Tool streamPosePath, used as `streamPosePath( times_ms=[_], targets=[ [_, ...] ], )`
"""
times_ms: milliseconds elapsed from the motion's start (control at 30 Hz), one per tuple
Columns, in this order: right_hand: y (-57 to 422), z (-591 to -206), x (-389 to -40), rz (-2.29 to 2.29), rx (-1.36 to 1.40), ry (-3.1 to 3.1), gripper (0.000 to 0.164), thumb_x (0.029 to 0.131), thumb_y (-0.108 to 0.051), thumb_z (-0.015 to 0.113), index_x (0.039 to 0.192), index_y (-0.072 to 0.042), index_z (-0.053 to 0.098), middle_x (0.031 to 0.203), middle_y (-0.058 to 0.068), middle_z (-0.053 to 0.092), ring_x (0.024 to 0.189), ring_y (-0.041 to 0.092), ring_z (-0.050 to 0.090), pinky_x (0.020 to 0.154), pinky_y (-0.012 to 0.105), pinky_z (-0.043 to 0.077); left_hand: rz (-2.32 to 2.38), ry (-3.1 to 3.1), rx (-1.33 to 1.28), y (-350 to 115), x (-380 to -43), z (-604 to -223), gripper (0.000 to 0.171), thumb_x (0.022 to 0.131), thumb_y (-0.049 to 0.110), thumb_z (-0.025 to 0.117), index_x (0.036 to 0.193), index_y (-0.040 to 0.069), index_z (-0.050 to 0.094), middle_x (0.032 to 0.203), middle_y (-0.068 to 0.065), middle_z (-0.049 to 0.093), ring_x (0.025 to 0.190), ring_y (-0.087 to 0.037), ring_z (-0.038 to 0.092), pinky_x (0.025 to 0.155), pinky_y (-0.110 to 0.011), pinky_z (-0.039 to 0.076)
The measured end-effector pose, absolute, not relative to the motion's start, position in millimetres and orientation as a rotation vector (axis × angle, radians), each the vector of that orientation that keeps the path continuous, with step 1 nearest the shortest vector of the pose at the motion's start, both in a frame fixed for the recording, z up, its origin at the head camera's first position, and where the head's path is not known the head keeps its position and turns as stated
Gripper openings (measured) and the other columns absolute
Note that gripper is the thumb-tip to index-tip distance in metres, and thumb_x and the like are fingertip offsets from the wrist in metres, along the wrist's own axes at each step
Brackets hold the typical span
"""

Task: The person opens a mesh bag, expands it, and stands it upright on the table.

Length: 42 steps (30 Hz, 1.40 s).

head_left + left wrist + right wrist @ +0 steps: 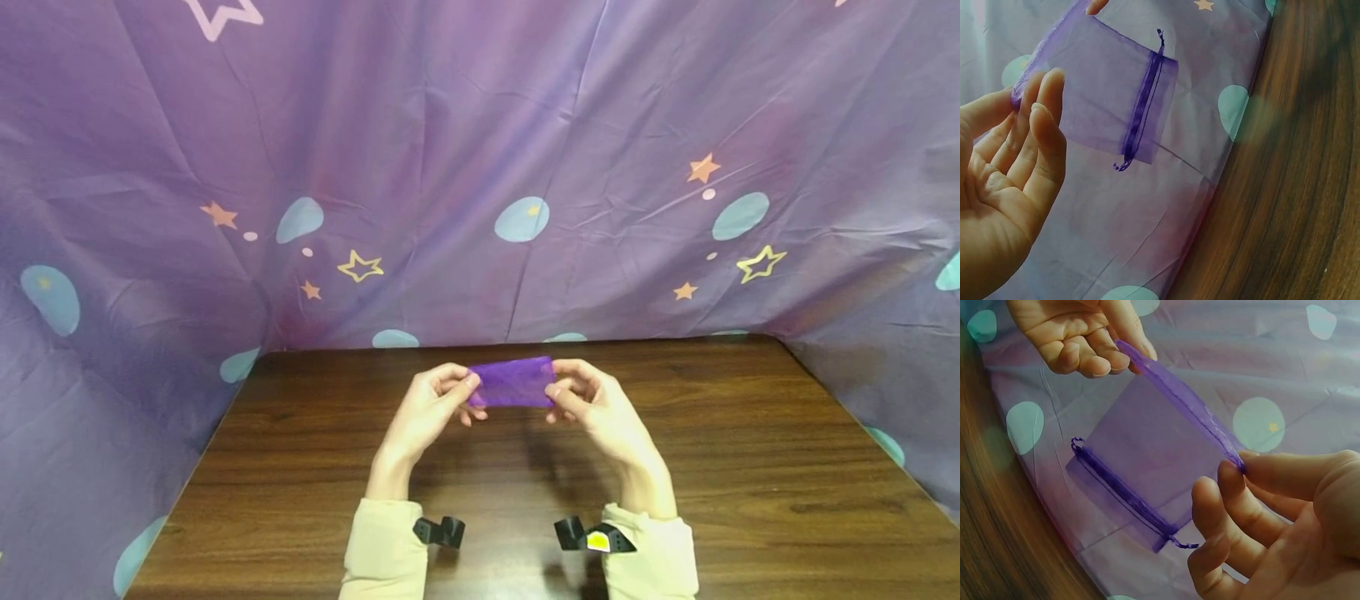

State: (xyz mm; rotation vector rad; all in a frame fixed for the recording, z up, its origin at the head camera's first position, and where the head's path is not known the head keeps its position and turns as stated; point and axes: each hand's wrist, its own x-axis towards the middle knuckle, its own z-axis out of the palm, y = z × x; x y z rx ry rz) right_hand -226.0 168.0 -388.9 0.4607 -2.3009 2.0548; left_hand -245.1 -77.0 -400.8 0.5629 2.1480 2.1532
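A sheer purple drawstring pouch [513, 383] is stretched between both hands above the table. My left hand [435, 408] pinches one corner between thumb and fingers. At the opposite corner my right hand [596, 408] pinches the pouch the same way. In the left wrist view the pouch [1107, 87] hangs down flat from the held edge, its dark drawstring band near the lower end. The right wrist view shows the same pouch [1147, 444], with small cord loops sticking out at both ends of the band. Nothing shows through the thin mesh except the backdrop.
Below the hands lies a dark brown wooden table [292, 467]. A purple cloth backdrop [450, 125] with stars and blue spots rises behind it and along both sides. Black camera mounts [438, 532] sit at the cuffs of the light sleeves [386, 550].
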Motion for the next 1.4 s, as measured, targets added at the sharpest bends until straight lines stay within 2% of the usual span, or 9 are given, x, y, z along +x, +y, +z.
streamPosePath(
  times_ms=[233,433,533,667,833,1067,1267,1400],
  targets=[
    [165,-388,-228,2.077,0.403,-2.247,0.03,0.094,0.002,0.059,0.123,0.008,0.052,0.082,0.012,0.068,0.06,0.017,0.064,0.06,0.025,0.05,2.131,2.057,0.658,-78,-244,-400,0.037,0.104,0.023,0.049,0.113,-0.01,0.06,0.084,-0.019,0.066,0.074,-0.029,0.069,0.063,-0.037,0.055],
    [162,-390,-229,2.116,0.34,-2.199,0.033,0.094,0.001,0.058,0.125,0.007,0.05,0.082,0.007,0.068,0.059,0.013,0.063,0.058,0.023,0.049,2.072,2.045,0.718,-79,-243,-397,0.029,0.101,0.016,0.055,0.109,-0.012,0.058,0.091,-0.027,0.066,0.081,-0.04,0.068,0.066,-0.037,0.056],
    [161,-391,-229,2.133,0.318,-2.182,0.033,0.095,0.001,0.058,0.126,0.006,0.05,0.079,0.002,0.067,0.059,0.014,0.063,0.058,0.023,0.048,2.07,2.088,0.732,-78,-244,-398,0.024,0.1,0.011,0.055,0.108,-0.012,0.06,0.091,-0.026,0.068,0.08,-0.04,0.068,0.067,-0.042,0.056],
    [161,-391,-230,2.15,0.311,-2.185,0.033,0.095,0.0,0.059,0.126,0.005,0.05,0.078,0.001,0.066,0.06,0.015,0.063,0.058,0.023,0.048,2.103,2.142,0.702,-78,-245,-398,0.024,0.1,0.012,0.055,0.105,-0.01,0.062,0.088,-0.022,0.069,0.076,-0.031,0.07,0.068,-0.045,0.055],
    [160,-391,-231,2.15,0.341,-2.231,0.036,0.094,-0.003,0.061,0.127,0.005,0.049,0.078,0.0,0.068,0.062,0.017,0.065,0.061,0.025,0.05,2.156,2.157,0.641,-79,-245,-396,0.024,0.1,0.015,0.056,0.102,-0.007,0.064,0.084,-0.017,0.07,0.073,-0.025,0.07,0.065,-0.035,0.055],
    [159,-389,-231,2.172,0.396,-2.255,0.045,0.091,-0.001,0.064,0.131,0.007,0.044,0.078,0.001,0.067,0.062,0.017,0.066,0.064,0.031,0.055,2.2,2.173,0.649,-78,-247,-397,0.024,0.101,0.015,0.055,0.101,-0.008,0.064,0.08,-0.017,0.07,0.07,-0.029,0.069,0.065,-0.041,0.055],
    [157,-388,-231,2.185,0.405,-2.232,0.036,0.09,0.002,0.065,0.119,0.007,0.044,0.074,0.002,0.067,0.062,0.022,0.067,0.062,0.031,0.055,2.241,2.188,0.66,-77,-246,-397,0.024,0.101,0.012,0.055,0.099,-0.01,0.063,0.079,-0.02,0.069,0.072,-0.04,0.068,0.064,-0.045,0.055],
    [157,-389,-231,2.172,0.407,-2.212,0.026,0.09,0.002,0.065,0.106,0.002,0.046,0.073,0.003,0.067,0.06,0.02,0.066,0.06,0.029,0.052,2.244,2.195,0.655,-75,-246,-396,0.024,0.1,0.012,0.056,0.097,-0.011,0.063,0.078,-0.02,0.069,0.071,-0.039,0.068,0.062,-0.039,0.055]
  ],
)
